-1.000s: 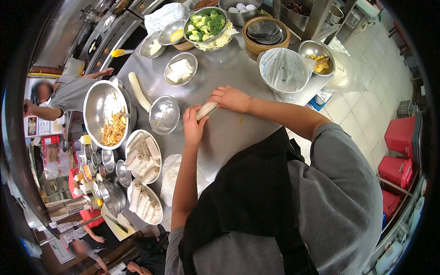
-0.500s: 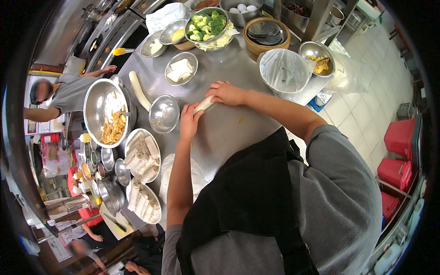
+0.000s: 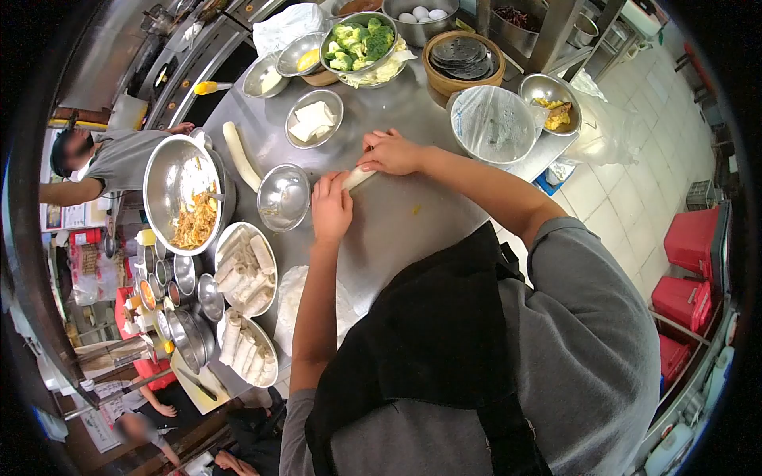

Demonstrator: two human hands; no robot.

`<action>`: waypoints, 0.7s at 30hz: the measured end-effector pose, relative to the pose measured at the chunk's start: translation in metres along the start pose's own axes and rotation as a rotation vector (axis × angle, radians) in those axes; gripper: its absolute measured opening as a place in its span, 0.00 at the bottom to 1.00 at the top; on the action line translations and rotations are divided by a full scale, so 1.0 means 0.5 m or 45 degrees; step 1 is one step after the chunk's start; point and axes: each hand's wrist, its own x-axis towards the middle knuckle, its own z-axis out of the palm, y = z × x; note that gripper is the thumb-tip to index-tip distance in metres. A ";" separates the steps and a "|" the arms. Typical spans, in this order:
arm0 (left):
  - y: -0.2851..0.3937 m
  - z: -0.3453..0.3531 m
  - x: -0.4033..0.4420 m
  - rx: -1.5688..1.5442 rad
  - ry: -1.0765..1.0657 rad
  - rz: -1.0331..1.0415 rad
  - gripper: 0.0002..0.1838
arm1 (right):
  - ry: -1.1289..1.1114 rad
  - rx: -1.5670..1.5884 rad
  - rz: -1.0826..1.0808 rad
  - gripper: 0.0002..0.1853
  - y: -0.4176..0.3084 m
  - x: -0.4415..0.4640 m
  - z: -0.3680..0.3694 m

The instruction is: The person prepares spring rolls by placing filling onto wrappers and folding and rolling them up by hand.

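Note:
A pale spring roll (image 3: 359, 177) lies on the steel table between my hands. My left hand (image 3: 332, 206) has its fingers curled over the roll's near-left end. The fingers of my right hand (image 3: 390, 153) wrap over the other end from above and hide it. Just left of my left hand stands a small metal bowl (image 3: 284, 198), with a long pale cylinder (image 3: 240, 156) beside it. Finished-looking rolls (image 3: 244, 271) fill a white oval plate (image 3: 272, 300), and more lie on a second plate (image 3: 274, 373).
A large steel bowl (image 3: 159, 198) with shredded filling (image 3: 196, 222) stands left. Toward the back are a bowl of white blocks (image 3: 313, 119), broccoli (image 3: 357, 44) and a bamboo steamer (image 3: 432, 79). A plastic-lined tub (image 3: 494, 123) sits right. Another person (image 3: 127, 163) works at left.
Both hands have shifted slightly over the spring roll; the left fingers now reach higher on it, and the right hand has moved a little. The person at left has changed posture.

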 end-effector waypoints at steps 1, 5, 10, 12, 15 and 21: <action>0.004 0.004 -0.001 -0.026 -0.003 -0.015 0.22 | -0.009 0.003 0.004 0.19 0.003 0.004 -0.001; 0.012 0.008 0.002 -0.130 -0.012 -0.076 0.23 | 0.010 -0.001 0.022 0.22 0.008 0.012 0.007; -0.014 0.015 0.007 -0.255 -0.053 -0.119 0.27 | 0.253 -0.034 -0.207 0.25 -0.013 0.000 -0.004; -0.022 0.015 0.011 -0.320 -0.078 -0.146 0.29 | 0.213 -0.046 -0.235 0.27 -0.014 -0.002 -0.004; -0.030 0.015 0.016 -0.267 -0.089 -0.096 0.29 | 0.139 -0.032 -0.182 0.28 -0.010 0.007 0.005; -0.036 0.016 0.017 -0.273 -0.120 -0.163 0.29 | 0.076 0.081 -0.201 0.25 0.010 0.019 0.014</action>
